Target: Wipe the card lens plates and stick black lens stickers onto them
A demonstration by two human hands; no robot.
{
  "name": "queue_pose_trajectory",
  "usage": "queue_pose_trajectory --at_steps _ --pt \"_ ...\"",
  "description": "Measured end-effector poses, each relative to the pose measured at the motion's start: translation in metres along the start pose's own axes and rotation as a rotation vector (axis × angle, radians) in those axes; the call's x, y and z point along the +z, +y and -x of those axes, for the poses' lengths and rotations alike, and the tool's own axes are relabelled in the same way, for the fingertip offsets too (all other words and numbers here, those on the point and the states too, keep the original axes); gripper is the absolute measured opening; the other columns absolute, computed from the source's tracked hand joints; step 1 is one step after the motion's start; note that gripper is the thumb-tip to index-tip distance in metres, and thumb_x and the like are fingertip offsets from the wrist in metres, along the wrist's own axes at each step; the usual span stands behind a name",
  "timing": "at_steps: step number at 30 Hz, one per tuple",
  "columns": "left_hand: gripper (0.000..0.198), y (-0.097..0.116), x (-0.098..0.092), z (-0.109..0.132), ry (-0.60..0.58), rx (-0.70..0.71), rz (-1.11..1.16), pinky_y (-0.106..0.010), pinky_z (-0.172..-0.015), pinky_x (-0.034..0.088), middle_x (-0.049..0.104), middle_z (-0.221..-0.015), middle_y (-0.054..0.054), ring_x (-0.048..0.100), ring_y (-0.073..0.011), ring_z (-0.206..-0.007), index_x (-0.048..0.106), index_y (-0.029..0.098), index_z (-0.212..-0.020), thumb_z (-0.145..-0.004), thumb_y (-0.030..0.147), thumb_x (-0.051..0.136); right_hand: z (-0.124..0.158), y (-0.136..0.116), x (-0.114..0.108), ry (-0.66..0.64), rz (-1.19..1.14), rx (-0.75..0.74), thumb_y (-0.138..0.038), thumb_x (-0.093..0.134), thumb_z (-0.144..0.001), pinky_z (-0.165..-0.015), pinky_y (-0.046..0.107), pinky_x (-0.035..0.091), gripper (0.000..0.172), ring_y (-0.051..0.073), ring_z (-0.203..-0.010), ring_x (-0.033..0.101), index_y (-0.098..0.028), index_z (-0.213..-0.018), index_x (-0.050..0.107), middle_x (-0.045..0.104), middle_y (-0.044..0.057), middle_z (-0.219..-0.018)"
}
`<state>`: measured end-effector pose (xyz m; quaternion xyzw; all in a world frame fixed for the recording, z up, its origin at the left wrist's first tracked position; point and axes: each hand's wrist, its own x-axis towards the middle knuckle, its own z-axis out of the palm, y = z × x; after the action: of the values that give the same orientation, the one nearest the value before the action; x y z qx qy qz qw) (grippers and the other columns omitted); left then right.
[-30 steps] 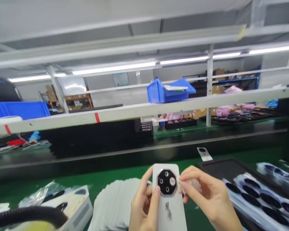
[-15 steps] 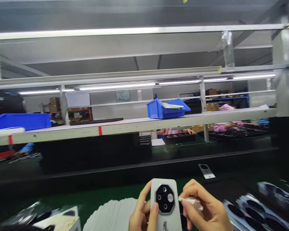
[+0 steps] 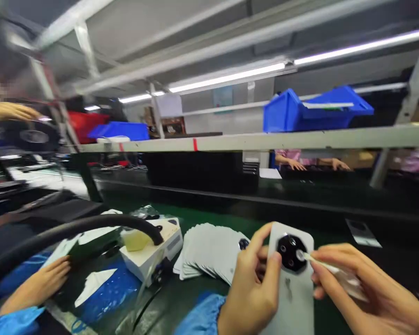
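My left hand (image 3: 253, 288) grips a white phone back cover (image 3: 293, 288) upright, thumb beside its black octagonal camera ring (image 3: 292, 252). My right hand (image 3: 363, 291) pinches a small white wipe (image 3: 330, 269) whose tip touches the right side of the camera ring. Just left of the cover lies a fanned stack of white back covers (image 3: 209, 251) on the green bench.
A white box (image 3: 152, 246) with a black hose (image 3: 73, 230) sits at left. Another person's hand (image 3: 35, 288) in a blue sleeve rests at bottom left. A black conveyor (image 3: 265, 195) runs behind, under a shelf with blue bins (image 3: 314, 109). Co-workers' hands (image 3: 310, 163) work beyond.
The view has swung left and down, bringing the white box, hose and a neighbour's hand into sight. My right hand has brought the wipe's tip onto the camera ring.
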<state>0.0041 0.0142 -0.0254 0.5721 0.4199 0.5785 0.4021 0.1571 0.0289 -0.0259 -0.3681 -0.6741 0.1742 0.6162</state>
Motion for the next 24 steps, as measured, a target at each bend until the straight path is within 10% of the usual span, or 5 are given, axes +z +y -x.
queue_pose_trajectory --at_steps 13,24 --pt "0.042 0.008 0.009 0.006 0.149 0.025 -0.174 -0.012 -0.046 0.039 0.063 -0.065 0.007 0.04 -0.0046 -0.046 0.055 0.032 -0.127 -0.086 0.03 0.06 -0.008 -0.006 0.006 -0.108 0.2 -0.294 0.001 0.06 -0.073 -0.06 0.02 0.045 0.023 0.008 -0.072 0.051 -0.015 -0.088 0.055 0.054 0.001 -0.081" --pt "0.043 0.002 0.003 0.005 0.029 0.101 -0.236 -0.014 -0.048 0.04 0.063 -0.07 0.006 0.044 -0.0057 -0.05 0.046 0.038 -0.132 -0.091 0.026 0.051 -0.009 -0.004 0.01 -0.176 0.308 -0.372 0.0 0.057 -0.078 -0.063 0.022 0.045 0.02 0.01 -0.075 0.052 -0.013 -0.092 0.056 0.053 0.004 -0.083"
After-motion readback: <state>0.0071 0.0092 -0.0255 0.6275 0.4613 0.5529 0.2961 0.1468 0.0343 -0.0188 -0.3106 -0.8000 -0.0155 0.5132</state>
